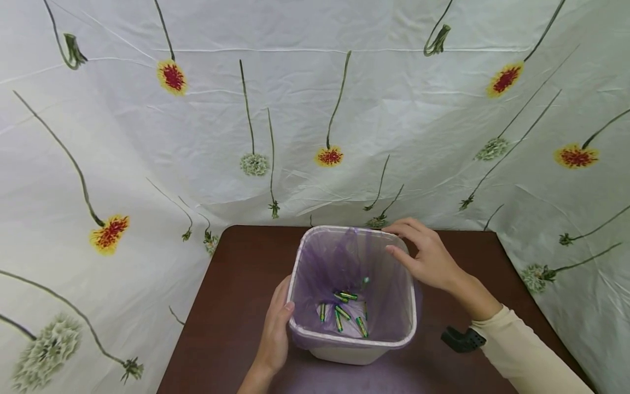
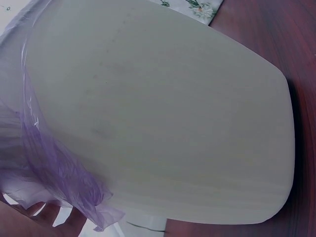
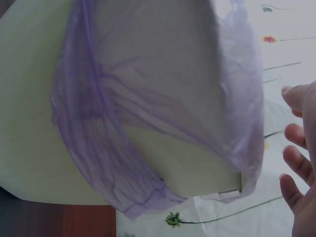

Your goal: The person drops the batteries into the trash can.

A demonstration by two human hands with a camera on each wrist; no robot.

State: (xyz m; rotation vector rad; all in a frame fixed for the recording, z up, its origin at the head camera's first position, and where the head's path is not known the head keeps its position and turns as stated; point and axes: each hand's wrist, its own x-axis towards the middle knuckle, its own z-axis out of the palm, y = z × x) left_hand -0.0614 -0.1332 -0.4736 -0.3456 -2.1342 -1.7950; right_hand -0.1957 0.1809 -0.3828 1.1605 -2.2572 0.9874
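A pale trash can [image 1: 339, 355] stands on the table, its rim covered by a translucent purple bag [image 1: 325, 262]. Several green-and-gold batteries [image 1: 343, 312] lie scattered at the bottom of the lined can. My left hand [image 1: 274, 328] rests against the can's left side, thumb at the rim; in the left wrist view its fingers [image 2: 49, 213] are partly behind the bag's hanging hem. My right hand [image 1: 428, 256] is at the far right corner of the rim, fingers spread and loosely bent. In the right wrist view that hand [image 3: 303, 148] appears apart from the bag, holding nothing.
The dark reddish-brown table [image 1: 221, 306] extends around the can. A white cloth [image 1: 206, 137] with printed flowers hangs behind and along both sides. A black strap-like piece [image 1: 462, 339] sits by my right sleeve [image 1: 531, 350].
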